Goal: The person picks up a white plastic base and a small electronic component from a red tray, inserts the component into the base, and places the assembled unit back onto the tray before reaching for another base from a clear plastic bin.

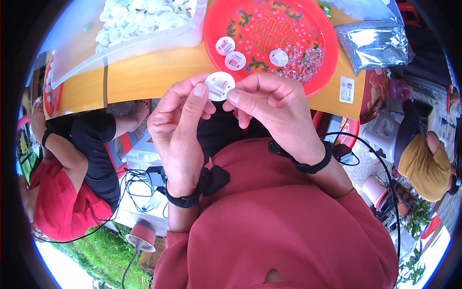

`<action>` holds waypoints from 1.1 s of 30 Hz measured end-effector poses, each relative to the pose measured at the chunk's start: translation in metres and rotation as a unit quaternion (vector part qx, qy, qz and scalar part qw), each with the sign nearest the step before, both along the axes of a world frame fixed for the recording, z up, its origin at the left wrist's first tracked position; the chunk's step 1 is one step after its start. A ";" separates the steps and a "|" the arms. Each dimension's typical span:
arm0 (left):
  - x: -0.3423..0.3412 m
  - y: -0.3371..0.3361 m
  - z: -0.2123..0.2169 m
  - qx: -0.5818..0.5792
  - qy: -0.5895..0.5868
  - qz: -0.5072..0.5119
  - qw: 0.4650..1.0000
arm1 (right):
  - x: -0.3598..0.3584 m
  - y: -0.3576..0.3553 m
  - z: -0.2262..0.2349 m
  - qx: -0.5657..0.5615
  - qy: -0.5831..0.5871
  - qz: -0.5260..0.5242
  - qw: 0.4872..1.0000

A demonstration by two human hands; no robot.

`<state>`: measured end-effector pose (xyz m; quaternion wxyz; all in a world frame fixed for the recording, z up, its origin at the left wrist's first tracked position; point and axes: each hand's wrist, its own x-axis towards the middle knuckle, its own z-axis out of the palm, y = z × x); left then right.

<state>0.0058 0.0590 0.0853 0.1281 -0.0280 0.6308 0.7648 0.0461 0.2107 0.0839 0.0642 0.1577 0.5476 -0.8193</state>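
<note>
Dark red shirt [288, 226], one, worn by the person; fills the lower middle of the view.

Left hand [180, 120], one: thumb and fingers pinched on the left edge of a white slotted disc [219, 87]. Black wrist strap [183, 201] below.

Right hand [281, 108], one: thumb tip and forefinger together at the right edge of the same disc, other fingers curled beneath. Second black wrist strap [316, 163].

White slotted disc, one: raised between both hands, slotted face toward the camera, seen in line with the near rim of a red tray [331, 48].

Red tray, one, round, with floral decoration; on the wooden worktop [154, 74]. Contents: two loose discs [235, 60] side by side at left; a single disc [278, 57] near the middle, beside a heap of small clear parts with thin legs [305, 65].

Translucent tub [187, 37], one, left of the tray; holds many white pieces [144, 19], shapes hard to separate.

Silvery bag [375, 45], one, right of the tray. White printed label [347, 89], one, on the worktop near its right edge.

Surroundings: co-worker in bright red [72, 207] at left; person in mustard top [423, 168] at right; pale plastic stool [382, 130]; black cable [393, 192].
</note>
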 end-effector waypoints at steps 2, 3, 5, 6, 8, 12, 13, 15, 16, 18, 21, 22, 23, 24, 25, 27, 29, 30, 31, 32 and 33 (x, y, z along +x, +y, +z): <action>0.001 0.000 0.001 -0.003 0.002 -0.004 1.000 | 0.001 0.000 -0.002 0.004 0.014 -0.004 1.000; 0.002 0.000 0.001 -0.004 0.002 -0.005 1.000 | 0.001 0.000 -0.002 0.003 0.014 -0.004 1.000; 0.003 0.001 0.000 -0.009 0.003 -0.003 1.000 | 0.002 0.000 -0.003 0.016 0.023 -0.011 1.000; 0.003 0.001 -0.001 -0.009 0.004 -0.005 1.000 | 0.002 -0.001 -0.003 0.015 0.023 -0.012 1.000; 0.003 -0.001 -0.003 -0.007 0.019 -0.029 0.999 | 0.003 -0.001 -0.004 0.032 0.048 -0.033 0.998; 0.005 -0.002 -0.005 -0.001 0.021 -0.051 0.998 | 0.001 0.003 -0.003 0.069 0.071 -0.051 0.994; 0.007 0.000 -0.004 0.013 0.012 -0.055 0.998 | -0.001 0.006 -0.002 0.098 0.082 -0.050 0.990; 0.010 0.004 -0.003 0.025 0.001 -0.066 0.998 | -0.004 0.011 -0.005 0.134 0.107 -0.054 0.984; 0.012 0.005 -0.003 0.021 -0.003 -0.070 0.997 | -0.006 0.015 -0.004 0.133 0.104 -0.061 0.984; 0.013 0.008 -0.004 0.017 -0.010 -0.081 0.997 | -0.010 0.027 0.001 0.221 0.089 0.011 0.971; 0.012 0.010 -0.007 -0.026 0.034 -0.066 0.997 | -0.017 0.043 0.007 0.330 0.146 0.052 0.931; 0.012 0.010 -0.008 -0.061 0.053 -0.062 0.995 | -0.019 0.047 0.007 0.378 0.182 0.090 0.903; 0.011 0.009 -0.008 -0.096 0.072 -0.058 0.991 | -0.020 0.048 0.004 0.397 0.227 0.084 0.885; 0.011 0.008 -0.007 -0.097 0.071 -0.060 0.991 | -0.020 0.049 0.004 0.396 0.225 0.083 0.886; 0.010 0.006 -0.004 -0.092 0.053 -0.074 0.992 | -0.021 0.049 0.006 0.396 0.216 0.093 0.888; 0.010 0.005 -0.003 -0.087 0.035 -0.087 0.992 | -0.021 0.048 0.006 0.395 0.208 0.104 0.889; 0.011 0.005 -0.006 -0.016 -0.012 -0.092 0.996 | -0.021 0.045 0.005 0.330 0.155 0.094 0.926; 0.011 0.005 -0.008 -0.017 -0.010 -0.088 0.996 | -0.021 0.043 0.004 0.329 0.158 0.096 0.926; 0.011 0.005 -0.009 0.019 -0.037 -0.079 0.996 | -0.019 0.040 0.005 0.292 0.137 0.073 0.944; 0.011 0.005 -0.009 0.056 -0.063 -0.070 0.994 | -0.018 0.037 0.006 0.254 0.116 0.050 0.959; 0.010 0.005 -0.009 0.056 -0.067 -0.069 0.994 | -0.015 0.036 0.005 0.254 0.118 0.052 0.958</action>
